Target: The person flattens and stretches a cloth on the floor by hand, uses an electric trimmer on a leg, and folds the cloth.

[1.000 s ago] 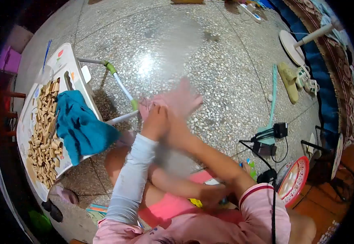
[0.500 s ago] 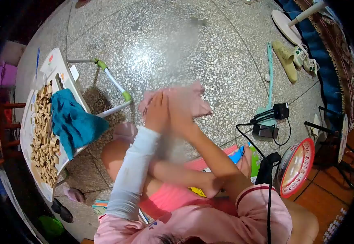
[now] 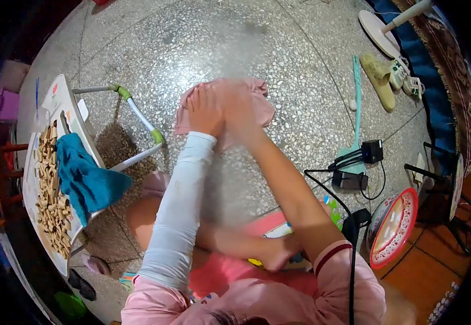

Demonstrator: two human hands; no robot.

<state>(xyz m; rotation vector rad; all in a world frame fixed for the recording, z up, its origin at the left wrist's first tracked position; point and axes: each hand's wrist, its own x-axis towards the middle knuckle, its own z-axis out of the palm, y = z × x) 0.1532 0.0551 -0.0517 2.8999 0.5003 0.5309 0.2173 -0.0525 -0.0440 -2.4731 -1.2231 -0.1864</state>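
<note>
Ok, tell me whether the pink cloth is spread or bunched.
Mostly spread: the pink cloth lies broad on the floor beneath the left hand and right hand, its right edge rumpled. Folded layers: cannot tell.

"What carries the things?"
"A glossy, grey, speckled floor (image 3: 306, 108), with a pink cloth (image 3: 260, 111) lying rumpled on it toward twelve o'clock."
"And at two?"
"A yellow-green slipper (image 3: 377, 84), a pair of white-and-green shoes (image 3: 398, 75) beside it, and a long-handled teal tool (image 3: 357, 108) lying just inward."
"What about nine?"
"A white desk (image 3: 61, 100) stands there, many tan curled pieces (image 3: 53, 203) heaped on top and a teal cloth (image 3: 86, 176) draped over its three-o'clock edge."
</note>
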